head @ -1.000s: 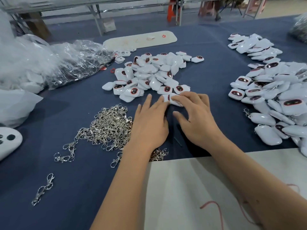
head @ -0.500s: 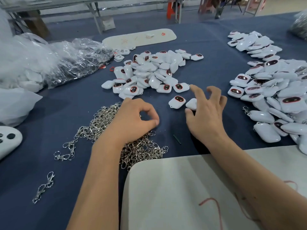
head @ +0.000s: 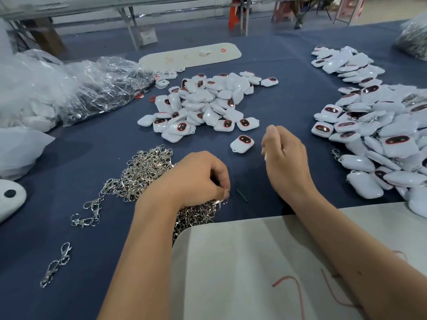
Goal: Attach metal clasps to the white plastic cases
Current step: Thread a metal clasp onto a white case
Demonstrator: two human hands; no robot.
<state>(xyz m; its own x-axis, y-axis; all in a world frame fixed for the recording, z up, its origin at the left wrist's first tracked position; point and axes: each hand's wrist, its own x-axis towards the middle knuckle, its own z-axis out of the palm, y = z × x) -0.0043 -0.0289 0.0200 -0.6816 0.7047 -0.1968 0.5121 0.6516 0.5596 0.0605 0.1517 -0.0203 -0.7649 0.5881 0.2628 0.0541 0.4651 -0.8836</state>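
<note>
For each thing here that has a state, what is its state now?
left hand: curled, pinching a metal clasp
right hand: curled around a white case, mostly hidden
single case: lying alone, no clasp visible
clasp pile: loose, tangled
right pile of cases: some have clasps

Silver metal clasps lie heaped (tangled) near the white plastic cases, red-ringed, piled.

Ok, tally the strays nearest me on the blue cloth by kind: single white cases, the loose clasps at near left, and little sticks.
White case: 1
Clasps: 2, hooked together
Green stick: 1
Total: 4
</note>
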